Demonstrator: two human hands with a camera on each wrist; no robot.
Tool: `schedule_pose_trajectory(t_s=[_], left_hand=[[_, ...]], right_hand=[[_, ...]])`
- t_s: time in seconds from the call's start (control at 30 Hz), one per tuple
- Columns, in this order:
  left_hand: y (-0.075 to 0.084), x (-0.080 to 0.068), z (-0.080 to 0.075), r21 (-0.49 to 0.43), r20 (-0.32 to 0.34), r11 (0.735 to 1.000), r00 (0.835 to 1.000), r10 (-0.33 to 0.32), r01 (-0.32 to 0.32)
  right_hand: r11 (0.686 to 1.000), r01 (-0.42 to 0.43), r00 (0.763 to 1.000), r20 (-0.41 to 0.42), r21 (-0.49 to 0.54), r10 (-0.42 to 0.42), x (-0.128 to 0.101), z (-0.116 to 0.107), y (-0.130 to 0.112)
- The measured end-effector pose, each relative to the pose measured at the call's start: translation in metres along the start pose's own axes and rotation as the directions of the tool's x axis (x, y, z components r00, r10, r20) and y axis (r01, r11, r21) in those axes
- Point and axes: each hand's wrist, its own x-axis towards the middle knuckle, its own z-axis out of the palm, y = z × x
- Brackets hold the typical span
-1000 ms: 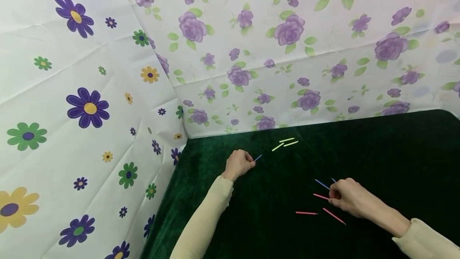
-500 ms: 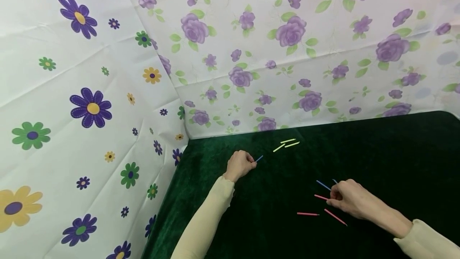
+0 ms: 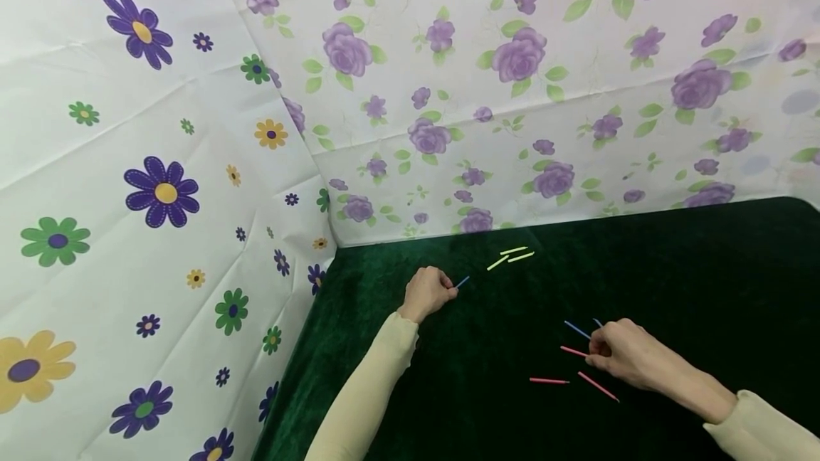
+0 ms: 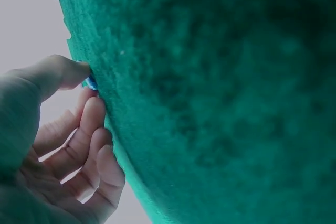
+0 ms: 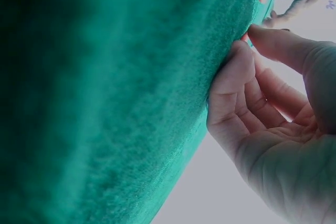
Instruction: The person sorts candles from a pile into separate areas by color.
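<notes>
Head view of a bench (image 3: 673, 269) covered in dark green velvet, set against floral sheets (image 3: 512, 91). The left hand (image 3: 428, 292) rests knuckles-up on the velvet, its grip closed around a blue stick (image 3: 461, 281) whose tip pokes out toward the yellow sticks (image 3: 510, 257), which lie just beyond it near the rear sheet. In the left wrist view, thumb and forefinger pinch the blue end (image 4: 91, 83) against the cloth. The right hand (image 3: 624, 358) lies nearer the bench's front edge, fingertips pressed down among more sticks: a second blue stick (image 3: 576, 329) just left of the fingers and three pink sticks (image 3: 547, 380) beside and below them. Its grip is narrow; whether it holds a stick cannot be told.
</notes>
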Motion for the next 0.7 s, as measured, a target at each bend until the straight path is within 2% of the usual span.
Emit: schedule_pose_trajectory(t_s=[0.23, 0.47, 0.6, 0.7], left_hand=[[0.013, 0.000, -0.001, 0.066, -0.038, 0.997, 0.998, 0.050, -0.047], [0.033, -0.006, 0.005, 0.076, 0.033, 0.987, 0.989, 0.141, -0.143], [0.045, -0.011, 0.011, 0.107, 0.072, 0.967, 0.972, 0.223, -0.230], [0.058, -0.015, 0.015, 0.124, 0.088, 0.942, 0.949, 0.303, -0.312]], right_hand=[[1.000, 0.001, 1.000, 0.010, 0.003, -0.001, -0.001, -0.002, 0.000], [1.000, 0.010, 1.000, 0.008, 0.008, -0.010, -0.001, -0.002, 0.001], [1.000, 0.006, 1.000, 0.012, 0.011, -0.006, -0.001, -0.002, 0.001], [1.000, 0.005, 1.000, 0.014, 0.010, -0.005, -0.001, -0.001, 0.002]])
